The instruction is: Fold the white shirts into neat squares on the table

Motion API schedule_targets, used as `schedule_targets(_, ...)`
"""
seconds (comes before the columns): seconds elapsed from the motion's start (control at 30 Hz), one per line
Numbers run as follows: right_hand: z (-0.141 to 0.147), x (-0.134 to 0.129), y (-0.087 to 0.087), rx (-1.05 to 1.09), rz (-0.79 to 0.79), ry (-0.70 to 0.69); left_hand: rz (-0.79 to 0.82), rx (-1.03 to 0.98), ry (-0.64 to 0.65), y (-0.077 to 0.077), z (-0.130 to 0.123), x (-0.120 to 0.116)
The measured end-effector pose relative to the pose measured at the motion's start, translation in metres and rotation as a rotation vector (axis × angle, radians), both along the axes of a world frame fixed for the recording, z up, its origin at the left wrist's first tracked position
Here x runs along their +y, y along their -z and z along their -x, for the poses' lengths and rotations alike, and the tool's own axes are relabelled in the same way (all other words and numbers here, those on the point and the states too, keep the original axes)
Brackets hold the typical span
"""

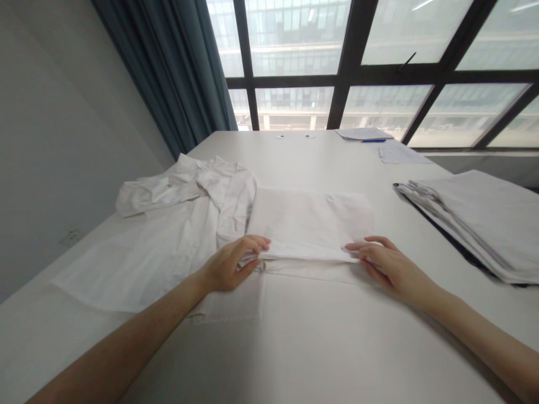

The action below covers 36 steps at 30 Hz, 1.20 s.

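Note:
A folded white cloth (311, 221) lies flat on the white table in front of me, its layers showing along the near edge. At its near left corner, my left hand (233, 261) has thumb and fingers closed on the edge. My right hand (385, 261) pinches the near right corner in the same way, fingertips resting on top. A crumpled white shirt (181, 241) is spread to the left, one sleeve bunched at its far end, and it meets the left side of the folded cloth. Part of the layers under my fingers is hidden.
On the right a stack of folded white cloths (488, 219) rests on a dark board (458, 249). Papers (364, 133) and a blue pen (374, 141) lie at the far right of the table (311, 336). Behind stand a blue curtain (177, 67) and windows (295, 39).

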State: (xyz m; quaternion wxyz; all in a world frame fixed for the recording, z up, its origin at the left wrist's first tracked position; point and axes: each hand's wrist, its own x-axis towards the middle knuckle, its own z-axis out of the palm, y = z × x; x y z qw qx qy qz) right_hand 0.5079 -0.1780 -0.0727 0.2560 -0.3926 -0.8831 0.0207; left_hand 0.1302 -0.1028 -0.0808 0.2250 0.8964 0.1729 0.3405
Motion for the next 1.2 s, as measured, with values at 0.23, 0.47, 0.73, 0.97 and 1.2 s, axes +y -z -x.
schedule_targets(0.23,0.000,-0.005,0.000,0.155,-0.017,0.183,-0.371,0.028,0.015,-0.007,-0.002,0.000)
schedule_targets(0.47,0.003,-0.008,-0.003,0.204,-0.088,0.196,-0.600,0.196,-0.015,-0.016,-0.004,-0.006)
schedule_targets(0.73,-0.004,0.000,0.000,0.029,-0.006,0.011,-0.559,0.198,-0.055,-0.012,-0.006,-0.002)
schedule_targets(0.97,-0.002,-0.002,-0.009,0.121,-0.093,-0.031,-0.614,0.238,-0.046,-0.014,-0.007,-0.002)
schedule_targets(1.2,0.001,-0.003,-0.011,-0.012,-0.055,-0.091,-0.655,0.193,-0.055,-0.014,-0.009,-0.006)
